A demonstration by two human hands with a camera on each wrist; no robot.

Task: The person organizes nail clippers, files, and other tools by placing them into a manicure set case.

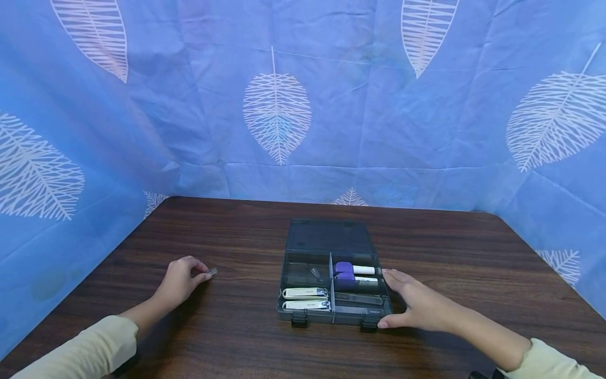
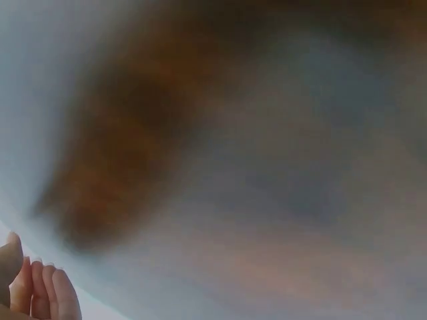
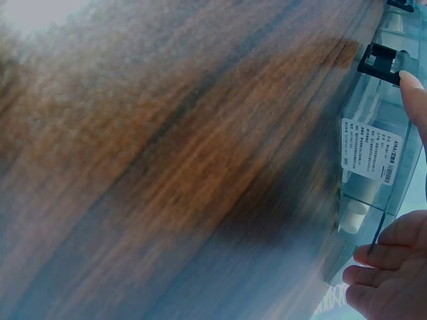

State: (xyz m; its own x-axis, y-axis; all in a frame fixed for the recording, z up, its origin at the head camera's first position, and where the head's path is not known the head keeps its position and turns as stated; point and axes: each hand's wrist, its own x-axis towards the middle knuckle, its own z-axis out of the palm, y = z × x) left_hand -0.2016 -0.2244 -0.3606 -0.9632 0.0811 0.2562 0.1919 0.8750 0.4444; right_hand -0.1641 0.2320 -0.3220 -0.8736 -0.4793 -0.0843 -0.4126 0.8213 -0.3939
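Observation:
A smoky transparent compartment box lies on the table with its lid folded back. My right hand grips its right side, thumb at the front corner and fingers along the side; in the right wrist view the thumb is by a black latch. Inside are two pale nail clippers, two purple-capped pieces and a dark flat strip. To the left, my left hand pinches a small clear piece close over the table; I cannot tell its kind.
The dark wood-grain table ends at a blue cloth backdrop with white leaf prints, which also hangs along both sides. A white printed label shows on the box in the right wrist view. The left wrist view is mostly blurred.

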